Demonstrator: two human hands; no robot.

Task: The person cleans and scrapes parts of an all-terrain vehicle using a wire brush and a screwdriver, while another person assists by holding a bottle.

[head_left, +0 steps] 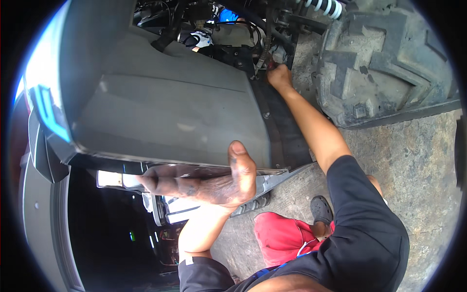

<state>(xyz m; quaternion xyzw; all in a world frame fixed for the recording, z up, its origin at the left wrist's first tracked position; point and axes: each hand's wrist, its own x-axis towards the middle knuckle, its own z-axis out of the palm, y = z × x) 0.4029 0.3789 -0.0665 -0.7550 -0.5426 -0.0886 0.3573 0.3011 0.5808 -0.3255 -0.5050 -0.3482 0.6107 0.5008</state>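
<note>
My left hand [214, 187] rests at the near edge of a large dark grey body panel [170, 117]. Its thumb stands apart, up over the panel's face, while the grimy fingers lie stretched out to the left along the edge. Farther off, beyond the panel's right end, my right hand [279, 77] is closed around a small red handle [271, 63]. What that handle belongs to is mostly hidden. Beside it are a ribbed hose [265, 51] and dark metal frame parts. A black flap [287, 126] with a bolt lies along my right forearm.
A big knobby tyre [384, 63] fills the upper right, close to my right arm, below a white coil spring [326, 7]. Behind the frame, a person's blue clothing [227, 15] shows. A person's red shorts [282, 238] and dark clog [321, 210] are low over the concrete floor [399, 160].
</note>
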